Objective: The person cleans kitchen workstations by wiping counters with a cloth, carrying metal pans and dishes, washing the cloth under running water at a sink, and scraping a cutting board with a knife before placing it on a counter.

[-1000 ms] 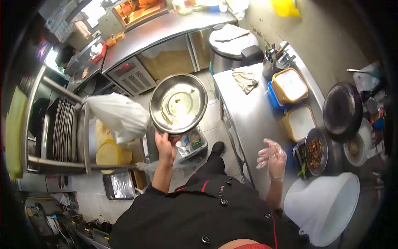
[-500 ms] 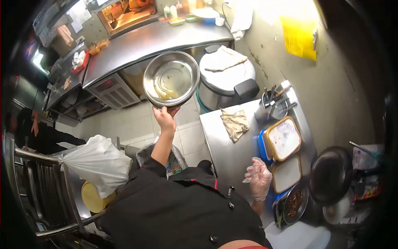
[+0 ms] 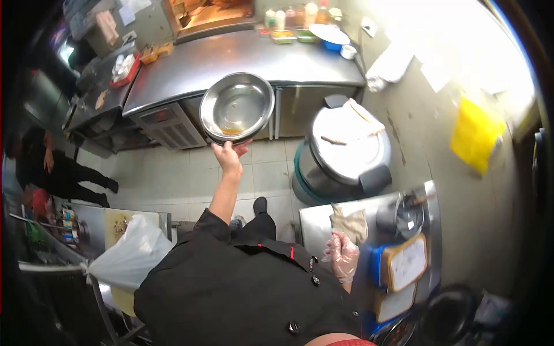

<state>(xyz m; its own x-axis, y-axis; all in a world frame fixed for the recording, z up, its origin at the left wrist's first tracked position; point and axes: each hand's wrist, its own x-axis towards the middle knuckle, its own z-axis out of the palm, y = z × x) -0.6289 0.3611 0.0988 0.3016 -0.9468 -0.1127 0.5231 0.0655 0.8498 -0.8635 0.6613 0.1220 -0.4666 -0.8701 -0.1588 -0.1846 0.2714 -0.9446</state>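
My bare left hand (image 3: 229, 157) grips the near rim of a round stainless steel bowl (image 3: 245, 108), held out in front of me above the floor. A little yellowish liquid lies in the bottom of the bowl, which tilts toward me. On my right hand (image 3: 344, 258) is a clear plastic glove. Its fingers are loosely bent and somewhat apart, with nothing seen in them. It is over the steel side table (image 3: 314, 222), close to a beige cloth (image 3: 350, 224) and the lidded tubs (image 3: 407, 262).
A long steel counter (image 3: 231, 55) runs ahead, with bottles at its back. A large lidded pot (image 3: 352, 150) stands right of the bowl. Utensils sit in a metal container (image 3: 398, 219). At left are a white plastic bag (image 3: 135, 251) and another person (image 3: 55, 164).
I have stepped forward, so the counter and pot appear nearer and the side table has shifted back. The bowl stays in my left hand; its liquid has shifted. My gloved hand is now nearer the cloth.
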